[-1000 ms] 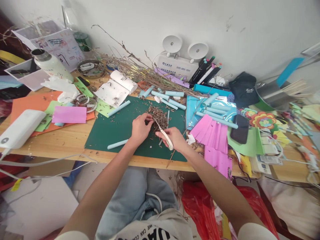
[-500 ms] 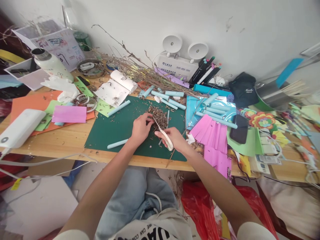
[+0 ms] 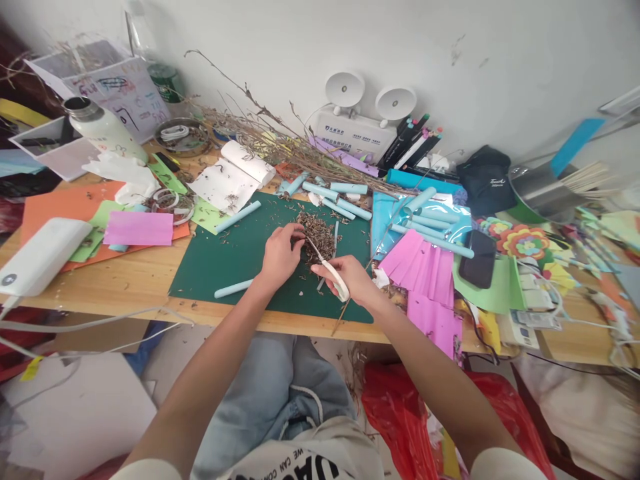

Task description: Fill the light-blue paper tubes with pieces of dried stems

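Observation:
My right hand (image 3: 349, 277) is closed round the white handles of a pair of scissors (image 3: 334, 277), whose blades point up and left into a heap of dried brown plant bits (image 3: 323, 233). Close by the blade tips, my left hand (image 3: 283, 253) has its fingertips pinched together at the heap's left edge. What those fingers hold, if anything, is too small to make out. The heap lies on a green cutting mat (image 3: 200, 273). One pale blue paper tube (image 3: 233, 289) rests on the mat left of my left wrist, and another blue tube (image 3: 239, 217) crosses its upper left edge.
Dry twigs (image 3: 285, 137) stretch along the back below a white twin-lamp light (image 3: 357, 133). Right of the mat are pink paper strips (image 3: 420, 267), a phone (image 3: 479, 259) and more blue tubes (image 3: 433, 230). At left stand a bottle (image 3: 105, 130) and a white power bank (image 3: 45, 257).
My right hand and the scissors have shifted very slightly to the right. My left hand keeps almost the same place at the heap's edge.

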A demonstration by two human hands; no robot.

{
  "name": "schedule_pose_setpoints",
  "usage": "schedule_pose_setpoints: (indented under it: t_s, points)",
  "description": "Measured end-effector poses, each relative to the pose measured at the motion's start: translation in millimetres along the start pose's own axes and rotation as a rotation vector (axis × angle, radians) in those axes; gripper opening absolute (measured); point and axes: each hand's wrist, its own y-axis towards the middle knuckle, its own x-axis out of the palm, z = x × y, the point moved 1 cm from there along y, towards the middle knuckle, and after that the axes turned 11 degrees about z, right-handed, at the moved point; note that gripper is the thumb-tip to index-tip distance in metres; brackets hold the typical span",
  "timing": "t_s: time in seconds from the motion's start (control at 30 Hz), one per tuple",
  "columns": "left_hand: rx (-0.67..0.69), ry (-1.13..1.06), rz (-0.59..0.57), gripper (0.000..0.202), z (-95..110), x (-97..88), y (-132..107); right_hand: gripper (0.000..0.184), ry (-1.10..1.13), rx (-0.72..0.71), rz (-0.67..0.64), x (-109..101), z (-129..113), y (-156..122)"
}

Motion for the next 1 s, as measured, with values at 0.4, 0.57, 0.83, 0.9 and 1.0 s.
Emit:
schedule_pose_setpoints:
  t_s: [0.4,0.57,0.83,0.9,1.0]
  points:
    - [0.131,0.215,-0.346,0.109,8,-13.9,11,0.044,0.228,0.067,-0.089,-37,7,-18]
    - [0.164,0.275,-0.29,0.077,1,-9.3,19,0.044,0.204,0.068,-0.08,-41,8,-20]
    - [0.159,0.167,-0.381,0.103,4,-6.1,31,0.047,0.22,0.097,-0.052,-40,8,-19]
    - [0.183,0.154,-0.417,0.107,5,0.2,34,0.049,0.208,0.086,-0.042,-42,6,-19]
    - [0.257,0.158,-0.421,0.091,5,7.3,37,0.05,0.045,0.019,-0.002,-47,-1,-21]
